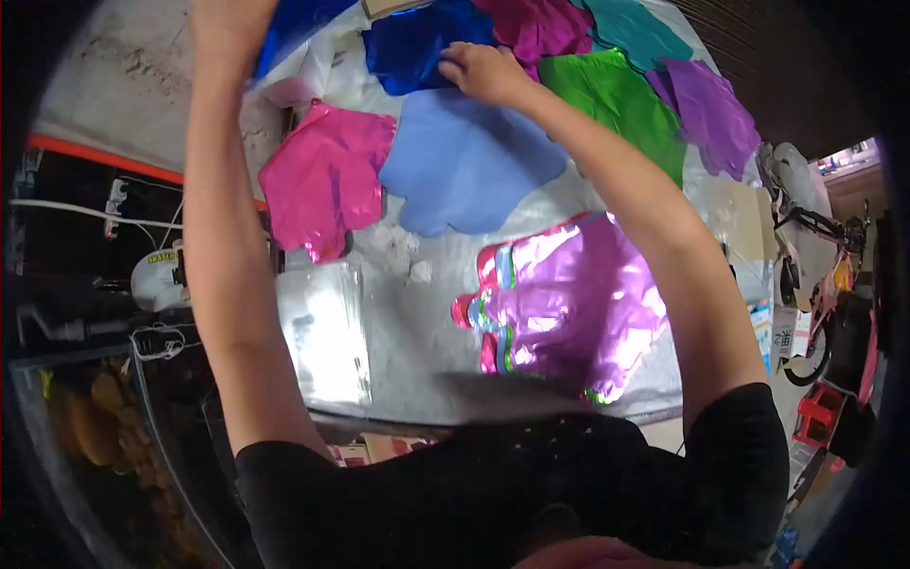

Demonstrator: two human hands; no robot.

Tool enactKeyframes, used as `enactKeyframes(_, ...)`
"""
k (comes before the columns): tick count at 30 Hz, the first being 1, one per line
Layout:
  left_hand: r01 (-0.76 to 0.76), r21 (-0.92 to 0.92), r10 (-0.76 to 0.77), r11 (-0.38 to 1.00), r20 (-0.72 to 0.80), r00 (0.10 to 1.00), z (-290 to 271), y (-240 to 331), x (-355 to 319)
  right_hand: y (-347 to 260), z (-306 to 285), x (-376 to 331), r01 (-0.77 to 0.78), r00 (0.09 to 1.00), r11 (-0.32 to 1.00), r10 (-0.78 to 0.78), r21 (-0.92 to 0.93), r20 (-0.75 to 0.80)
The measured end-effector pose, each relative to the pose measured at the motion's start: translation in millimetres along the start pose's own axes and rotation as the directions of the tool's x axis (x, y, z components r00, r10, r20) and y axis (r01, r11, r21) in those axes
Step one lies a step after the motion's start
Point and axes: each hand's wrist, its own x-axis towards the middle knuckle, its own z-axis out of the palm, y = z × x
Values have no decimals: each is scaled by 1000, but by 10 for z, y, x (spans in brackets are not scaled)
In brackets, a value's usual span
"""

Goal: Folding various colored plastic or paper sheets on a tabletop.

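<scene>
My left hand (232, 13) reaches to the top edge, its fingers cut off. Beside that wrist shows a piece of bright blue foil (292, 28). On the dark blue foil balloon (408, 52), flat and uninflated, the curled fingers of my right hand (482, 74) pinch near its right side. Just below lies a light blue scalloped one (469, 166), with a pink one (327, 175) to its left. Right of my hand, a green one (611, 100) lies partly under my forearm. Closer to me is a layered stack of foil balloons (569, 294), purple on top.
Magenta (545, 27), teal (640, 33) and violet (711, 114) foil balloons lie along the far right of the table. Clear plastic bags (327, 332) rest at the near left. A bicycle (825, 228) and a red stool (817, 414) stand beyond the right edge.
</scene>
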Motion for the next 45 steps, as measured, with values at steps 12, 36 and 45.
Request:
enactKeyframes(12, -809, 140, 758, 572, 287, 586, 559, 1193, -2690, -434, -1280, -3156, -523, 840, -98, 111, 847, 532)
enactKeyframes(36, -572, -154, 582, 805, 391, 713, 594, 1261, -3907, -26, -998, -4401, -323, 899, 264, 384, 909, 208)
enactKeyframes(45, -532, -172, 550, 829, 417, 723, 619, 1194, -4076, -111, -835, -4166, -305, 929, 951, 310, 55, -201)
